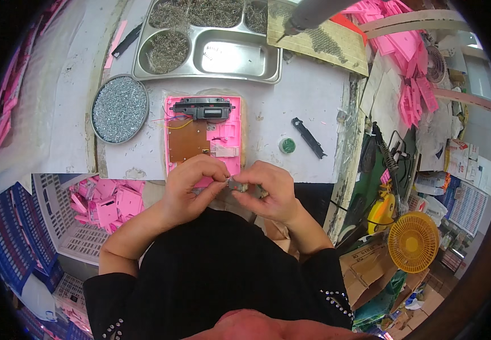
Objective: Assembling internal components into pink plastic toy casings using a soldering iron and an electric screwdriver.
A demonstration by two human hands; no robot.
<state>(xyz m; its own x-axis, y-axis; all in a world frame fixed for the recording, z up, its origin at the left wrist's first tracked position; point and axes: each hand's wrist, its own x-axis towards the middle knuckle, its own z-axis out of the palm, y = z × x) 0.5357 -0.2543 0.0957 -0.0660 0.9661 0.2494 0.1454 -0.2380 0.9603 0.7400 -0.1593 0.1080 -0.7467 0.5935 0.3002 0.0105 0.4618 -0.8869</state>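
Just past the pink casing's near edge, my two hands meet fingertip to fingertip. My right hand (275,191) is closed, pinching a small grey part (236,185) that looks metallic. The thumb and forefinger of my left hand (191,184) are pressed together at that part's left end; whatever they grip is too small to name. Under and beyond my fingers lies the open pink plastic casing (235,120). It carries a brown circuit board (187,140), a black mechanism (203,109) along its far end and thin coloured wires. My left hand covers its near-left corner.
Left of the casing stands a round dish (120,109) of small silvery screws. A steel compartment tray (211,76) with springs sits at the back, beneath a hanging tool (308,17). To the right are a green-filled little pot (287,145) and a black strip (309,137).
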